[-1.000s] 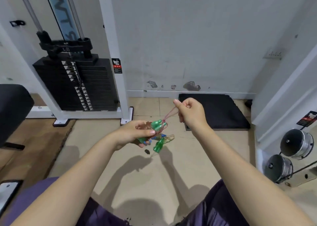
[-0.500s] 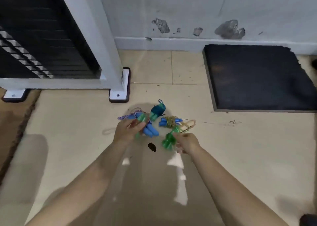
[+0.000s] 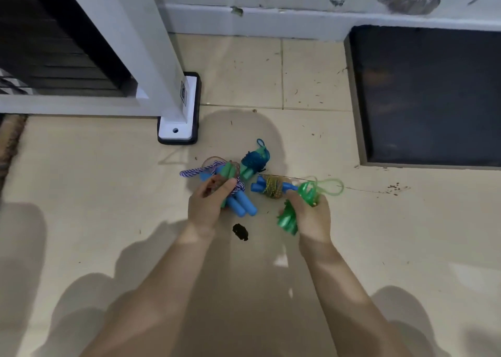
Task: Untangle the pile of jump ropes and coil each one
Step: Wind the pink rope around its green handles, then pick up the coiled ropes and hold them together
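**Caller:** Two hands down low on the floor, both busy. Talk me through it.

**Me:** Left hand is curled round the bundle with the brownish cord; thumb on top, fingers wrapped under. It sits right against the blue-handled rope with the purple-and-white cord, touching it. I judge I'm parking it there so the finished ones stay grouped.

**Caller:** And the right?

**Me:** Right hand grips the clear green handles, fingers closed round them, with the green cord looping out past my knuckles. I hold it by the handles so the wraps don't spring loose, I'd say.

**Caller:** What else is in the pile?

**Me:** Just ahead of my fingers lies a blue-handled one wound in yellowish cord, and behind it a teal bundle with a little loop sticking up. Both look wrapped already, lying close together but apart.

**Caller:** So nearly done?

**Me:** Looks that way: nothing loose apart from that green loop, which may want tucking in. A dark spot on the floor sits between my wrists; can't tell what it is. White machine foot beyond, black mat off right.
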`<control>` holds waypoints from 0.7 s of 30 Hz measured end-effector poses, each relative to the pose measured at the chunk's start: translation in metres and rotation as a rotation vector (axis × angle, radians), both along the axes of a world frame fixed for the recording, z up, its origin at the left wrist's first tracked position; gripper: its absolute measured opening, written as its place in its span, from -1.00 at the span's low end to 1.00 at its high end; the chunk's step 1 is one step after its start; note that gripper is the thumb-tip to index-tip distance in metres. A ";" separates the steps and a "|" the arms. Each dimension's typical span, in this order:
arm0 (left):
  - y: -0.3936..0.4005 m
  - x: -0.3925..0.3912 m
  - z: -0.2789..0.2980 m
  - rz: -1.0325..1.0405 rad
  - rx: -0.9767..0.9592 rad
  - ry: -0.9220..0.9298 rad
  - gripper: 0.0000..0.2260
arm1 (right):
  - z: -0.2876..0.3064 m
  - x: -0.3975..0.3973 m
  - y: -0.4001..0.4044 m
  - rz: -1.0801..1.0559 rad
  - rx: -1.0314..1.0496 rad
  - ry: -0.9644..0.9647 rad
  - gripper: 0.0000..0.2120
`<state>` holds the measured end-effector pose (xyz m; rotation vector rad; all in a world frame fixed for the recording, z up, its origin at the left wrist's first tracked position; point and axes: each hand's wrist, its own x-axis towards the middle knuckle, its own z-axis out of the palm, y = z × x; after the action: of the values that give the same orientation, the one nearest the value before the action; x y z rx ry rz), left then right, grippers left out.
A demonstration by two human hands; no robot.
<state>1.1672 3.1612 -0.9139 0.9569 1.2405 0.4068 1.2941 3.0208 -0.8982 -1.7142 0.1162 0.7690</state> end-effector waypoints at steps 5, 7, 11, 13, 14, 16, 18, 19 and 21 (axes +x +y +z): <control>-0.004 -0.001 0.003 -0.019 -0.078 -0.062 -0.77 | 0.010 0.031 0.029 0.335 -0.098 -0.282 -0.70; -0.004 -0.005 0.001 -0.039 -0.099 -0.078 -0.78 | 0.002 0.033 0.037 0.515 -0.124 -0.194 -0.79; -0.002 -0.013 -0.003 -0.109 -0.117 -0.076 -0.74 | -0.019 0.027 0.026 0.675 -0.259 -0.054 -0.88; -0.002 -0.014 -0.002 -0.112 -0.142 -0.096 -0.64 | -0.023 0.018 0.016 0.734 -0.199 0.012 -0.83; -0.003 -0.013 -0.002 -0.117 -0.155 -0.111 -0.59 | -0.023 0.014 0.012 0.737 -0.163 0.036 -0.83; -0.005 -0.012 -0.002 -0.148 -0.164 -0.133 -0.56 | -0.023 0.007 0.010 0.689 -0.112 0.048 -0.90; -0.007 -0.011 -0.003 -0.173 -0.145 -0.136 -0.58 | -0.023 0.002 0.011 0.623 -0.096 0.044 -0.97; -0.007 -0.010 -0.002 -0.169 -0.119 -0.129 -0.60 | -0.023 0.001 0.011 0.602 -0.093 0.045 -0.99; -0.005 -0.010 0.003 -0.148 -0.021 -0.083 -0.71 | -0.018 0.002 0.010 0.538 -0.078 0.076 -0.96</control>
<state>1.1576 3.1558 -0.9110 0.9970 1.0897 0.3133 1.2960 3.0304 -0.9165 -1.8107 -0.2790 1.2373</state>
